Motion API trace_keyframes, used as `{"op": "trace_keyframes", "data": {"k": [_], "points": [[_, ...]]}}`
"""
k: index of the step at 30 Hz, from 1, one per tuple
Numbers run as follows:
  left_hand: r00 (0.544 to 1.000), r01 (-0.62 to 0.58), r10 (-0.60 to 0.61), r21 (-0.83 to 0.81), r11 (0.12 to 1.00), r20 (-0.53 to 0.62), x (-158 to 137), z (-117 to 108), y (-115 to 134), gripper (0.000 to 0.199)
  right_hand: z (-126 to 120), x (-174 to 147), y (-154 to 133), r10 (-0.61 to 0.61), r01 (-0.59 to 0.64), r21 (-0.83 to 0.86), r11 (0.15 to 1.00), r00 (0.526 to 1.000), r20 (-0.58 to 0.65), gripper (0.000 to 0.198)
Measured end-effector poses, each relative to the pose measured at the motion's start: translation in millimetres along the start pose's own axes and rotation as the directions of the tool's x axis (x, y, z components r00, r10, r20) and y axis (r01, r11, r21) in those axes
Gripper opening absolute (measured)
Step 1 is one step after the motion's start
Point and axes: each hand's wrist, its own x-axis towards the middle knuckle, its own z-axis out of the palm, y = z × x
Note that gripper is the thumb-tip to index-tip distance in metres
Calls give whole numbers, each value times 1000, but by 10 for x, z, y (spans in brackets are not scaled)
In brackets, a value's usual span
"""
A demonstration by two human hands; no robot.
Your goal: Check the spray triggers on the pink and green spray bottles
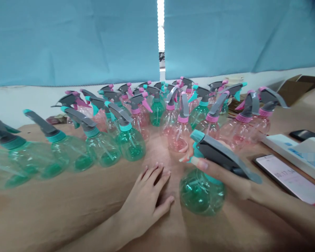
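My right hand (223, 173) is wrapped round the neck of a green spray bottle (202, 194) with a grey and teal trigger head. The bottle stands roughly upright, low over or on the table, I cannot tell which; some of my fingers are hidden behind its head. To the left of it, my left hand (152, 196) lies on the wooden table (94, 213) with its fingers spread and nothing in them. The nearest standing bottles are a green spray bottle (132, 143) beyond my left hand and a pink spray bottle (180, 134) beyond my right.
Several green spray bottles (102, 150) line the left side, and more green and pink ones crowd the back. At right lie a phone (291, 176) with a lit timer, a white box (296, 150) and a dark object (306, 134). A blue curtain (73, 42) hangs behind.
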Motion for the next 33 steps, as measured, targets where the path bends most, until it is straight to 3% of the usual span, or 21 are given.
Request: {"op": "trace_keyframes", "data": {"k": [5, 8, 12, 20, 33], "points": [[1000, 7, -7, 12, 1000, 19, 8, -16, 16, 52, 24, -4, 11, 42, -43, 111, 993, 999, 15, 12], [1000, 3, -3, 17, 1000, 17, 7, -15, 20, 53, 50, -24, 46, 103, -109, 185, 977, 994, 40, 28], [1000, 6, -6, 16, 1000, 15, -2, -3, 20, 53, 73, -37, 70, 116, -125, 236, 964, 992, 49, 32], [1000, 14, -14, -10, 1000, 2, 9, 16, 9, 54, 82, -31, 25, 106, -102, 188, 977, 994, -11, 26], [999, 23, -22, -27, 999, 29, 16, -7, 17, 55, 55, -54, 85, 102, -112, 162, 980, 993, 66, 23]]}}
